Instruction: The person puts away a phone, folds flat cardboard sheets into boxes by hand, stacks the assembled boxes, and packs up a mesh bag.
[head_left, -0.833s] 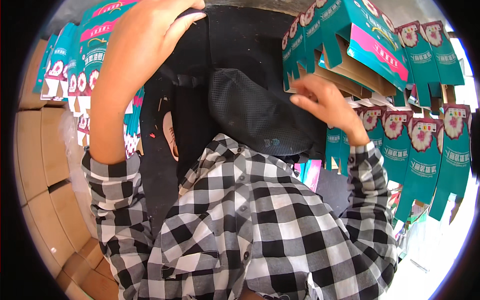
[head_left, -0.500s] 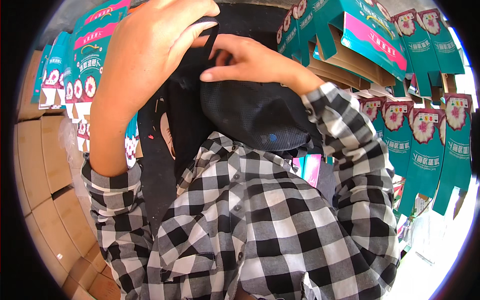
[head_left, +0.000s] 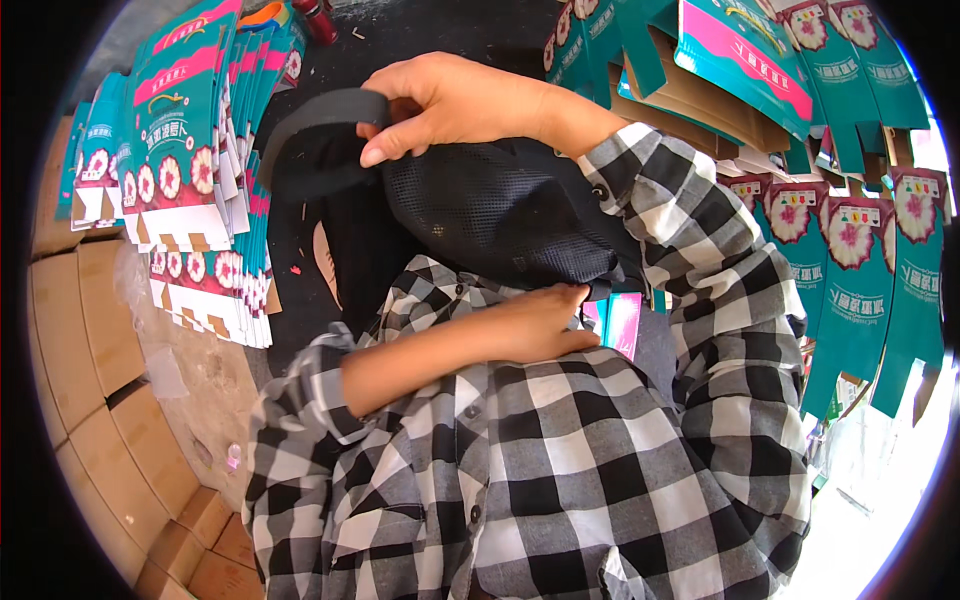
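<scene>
A black mesh bag lies across my lap, just beyond the front of my checked shirt. From its far left side a broad black strap curves out in a loop. My right hand is above the bag, pinching the strap between thumb and fingers. Across my body reaches my left hand, its fingers closed at the bag's near right corner. The bag partly hides those fingertips. Beside that hand is a pink and teal printed piece.
Flattened teal and pink cartons are stacked at the left, near brown boxes. More teal cartons stand at the right, some with open flaps. A red cylindrical object is at the far edge.
My left hand has come down from the strap to the bag's near right corner. My right hand has risen and now holds the strap, stretched out leftward.
</scene>
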